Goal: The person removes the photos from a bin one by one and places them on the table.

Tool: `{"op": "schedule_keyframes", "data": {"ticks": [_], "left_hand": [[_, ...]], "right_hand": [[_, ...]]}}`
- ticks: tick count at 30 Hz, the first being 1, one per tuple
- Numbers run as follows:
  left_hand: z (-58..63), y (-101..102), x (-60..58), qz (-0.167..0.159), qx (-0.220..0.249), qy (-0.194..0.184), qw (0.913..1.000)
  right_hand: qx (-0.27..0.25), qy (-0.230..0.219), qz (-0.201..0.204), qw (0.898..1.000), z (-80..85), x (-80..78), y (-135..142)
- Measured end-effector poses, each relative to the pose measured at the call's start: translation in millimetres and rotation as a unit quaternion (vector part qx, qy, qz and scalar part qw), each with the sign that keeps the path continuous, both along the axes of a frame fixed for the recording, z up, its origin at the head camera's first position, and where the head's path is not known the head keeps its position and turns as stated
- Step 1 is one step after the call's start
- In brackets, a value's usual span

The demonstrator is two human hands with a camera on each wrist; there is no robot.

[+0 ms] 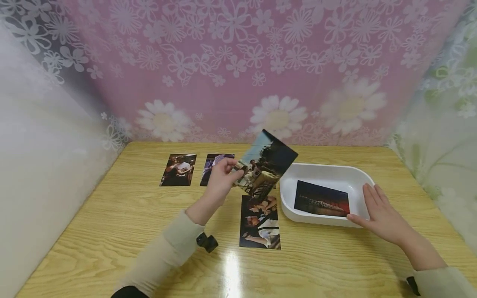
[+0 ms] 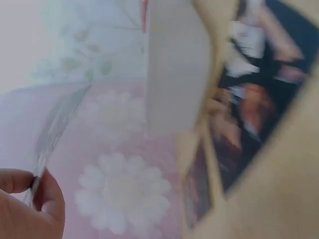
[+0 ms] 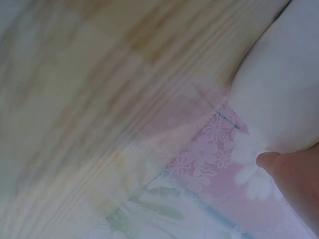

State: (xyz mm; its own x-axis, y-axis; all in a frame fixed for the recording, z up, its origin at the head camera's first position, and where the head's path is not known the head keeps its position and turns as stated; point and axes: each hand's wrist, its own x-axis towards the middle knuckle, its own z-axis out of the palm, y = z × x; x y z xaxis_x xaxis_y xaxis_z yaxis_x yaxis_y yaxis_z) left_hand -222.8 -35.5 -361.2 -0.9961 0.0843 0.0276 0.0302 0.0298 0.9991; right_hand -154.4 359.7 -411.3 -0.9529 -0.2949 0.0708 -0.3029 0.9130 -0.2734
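Note:
In the head view my left hand (image 1: 218, 182) pinches a photo print (image 1: 273, 159) by its left edge, thumb in front. The print is tilted in the air, showing people under a pale sky and a dark upper part. In the left wrist view this print (image 2: 55, 124) appears almost edge-on between thumb and finger. My right hand (image 1: 385, 219) rests on the right end of a white oblong basin (image 1: 335, 176), fingers straight over the rim and thumb at the front edge. Inside the basin lies a dark print with red tones (image 1: 322, 200).
On the wood-grain table (image 1: 123, 223) lie a print of a couple (image 1: 179, 170), a purplish print (image 1: 209, 165) partly behind my left hand, and a print of people (image 1: 261, 227) below the held one. A floral pink backdrop (image 1: 223, 82) stands behind the table.

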Motion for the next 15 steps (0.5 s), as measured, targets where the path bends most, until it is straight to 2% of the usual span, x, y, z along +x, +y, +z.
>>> {"op": "schedule_keyframes", "data": {"ticks": [3, 7, 15], "left_hand": [[-8.4, -24.8, 10.1, 0.005, 0.008, -0.041, 0.9991], [-20.3, -50.8, 26.0, 0.009, -0.017, -0.071, 0.9973], [-44.3, -81.9, 52.4, -0.003, -0.066, -0.112, 0.9915]], "right_hand": [[0.002, -0.004, -0.003, 1.0, 0.5, 0.3, -0.2], [0.005, -0.005, -0.001, 1.0, 0.5, -0.2, -0.5], [0.005, -0.002, 0.002, 1.0, -0.8, -1.3, 0.8]]}}
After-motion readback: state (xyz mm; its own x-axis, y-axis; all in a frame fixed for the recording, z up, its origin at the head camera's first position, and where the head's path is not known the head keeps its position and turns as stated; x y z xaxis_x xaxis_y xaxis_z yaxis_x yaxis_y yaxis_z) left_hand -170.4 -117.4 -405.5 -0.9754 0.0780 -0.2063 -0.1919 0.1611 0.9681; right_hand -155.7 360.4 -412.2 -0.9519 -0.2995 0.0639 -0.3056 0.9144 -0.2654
